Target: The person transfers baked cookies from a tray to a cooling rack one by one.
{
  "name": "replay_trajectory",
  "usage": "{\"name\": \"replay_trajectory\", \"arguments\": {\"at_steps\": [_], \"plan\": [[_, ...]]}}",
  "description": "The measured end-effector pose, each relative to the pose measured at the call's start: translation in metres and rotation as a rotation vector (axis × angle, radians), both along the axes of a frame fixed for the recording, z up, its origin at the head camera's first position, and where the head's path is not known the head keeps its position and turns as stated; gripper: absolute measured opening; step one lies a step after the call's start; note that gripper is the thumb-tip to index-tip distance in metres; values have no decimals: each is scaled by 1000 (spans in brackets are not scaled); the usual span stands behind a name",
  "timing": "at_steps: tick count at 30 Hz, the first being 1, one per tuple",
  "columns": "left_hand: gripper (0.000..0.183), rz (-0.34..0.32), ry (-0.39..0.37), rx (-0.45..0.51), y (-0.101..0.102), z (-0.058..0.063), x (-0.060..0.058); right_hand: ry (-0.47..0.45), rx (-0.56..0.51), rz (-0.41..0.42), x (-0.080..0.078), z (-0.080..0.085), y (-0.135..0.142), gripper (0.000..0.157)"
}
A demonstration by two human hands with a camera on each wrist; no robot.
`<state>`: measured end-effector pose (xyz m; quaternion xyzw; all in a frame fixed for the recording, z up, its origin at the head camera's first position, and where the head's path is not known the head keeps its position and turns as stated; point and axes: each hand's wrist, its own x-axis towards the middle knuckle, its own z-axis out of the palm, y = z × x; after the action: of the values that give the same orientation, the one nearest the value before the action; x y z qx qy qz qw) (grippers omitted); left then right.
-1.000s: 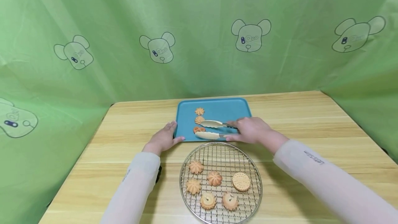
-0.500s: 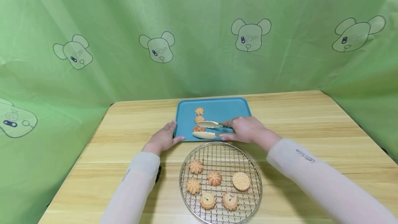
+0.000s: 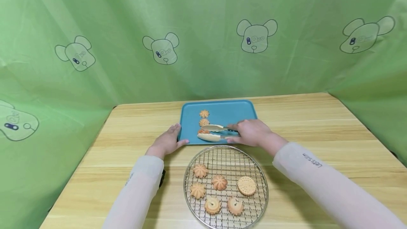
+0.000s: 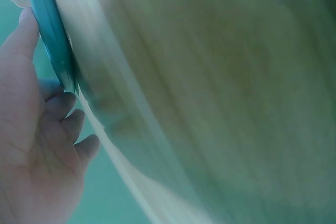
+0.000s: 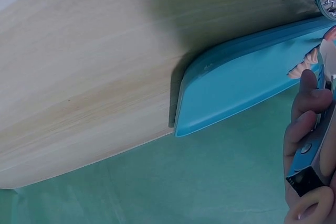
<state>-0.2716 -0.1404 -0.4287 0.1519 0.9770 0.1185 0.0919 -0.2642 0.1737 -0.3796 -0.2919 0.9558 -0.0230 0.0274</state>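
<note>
My right hand (image 3: 252,132) grips a pair of tongs (image 5: 310,156) with pale scalloped tips and blue-trimmed handles. In the head view, the tips lie apart on either side of a pretzel-shaped cookie (image 3: 203,131), which they partly cover, low on the blue tray (image 3: 229,110). Beyond it are a swirl cookie (image 3: 204,122) and a star-shaped cookie (image 3: 204,113), in a line. My left hand (image 3: 166,142) holds the tray's near left corner, thumb along the near rim and fingers at the left side. The left wrist view shows the thumb tip at the rim (image 4: 50,30).
A round wire cooling rack (image 3: 222,162) stands in front of the tray, bearing several cookies, among them a round dotted biscuit (image 3: 246,186). The wooden table (image 3: 305,123) extends to both sides. A green curtain (image 3: 203,73) with bear-head prints hangs behind it.
My right hand has moved slightly left with the tongs, bringing their tips further over the pretzel-shaped cookie. The tips have drawn a little closer together. My left hand stays at the tray corner.
</note>
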Motion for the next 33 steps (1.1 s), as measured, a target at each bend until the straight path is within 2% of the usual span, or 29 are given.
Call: {"name": "replay_trajectory", "arguments": {"at_steps": [16,33], "plan": [[84,-6,-7,-16,2,-2,-3,35,-28,0,6,0,7,66],[85,6,-22,-14,0,-2,-2,117,-92,17,15,5,28,64]]}}
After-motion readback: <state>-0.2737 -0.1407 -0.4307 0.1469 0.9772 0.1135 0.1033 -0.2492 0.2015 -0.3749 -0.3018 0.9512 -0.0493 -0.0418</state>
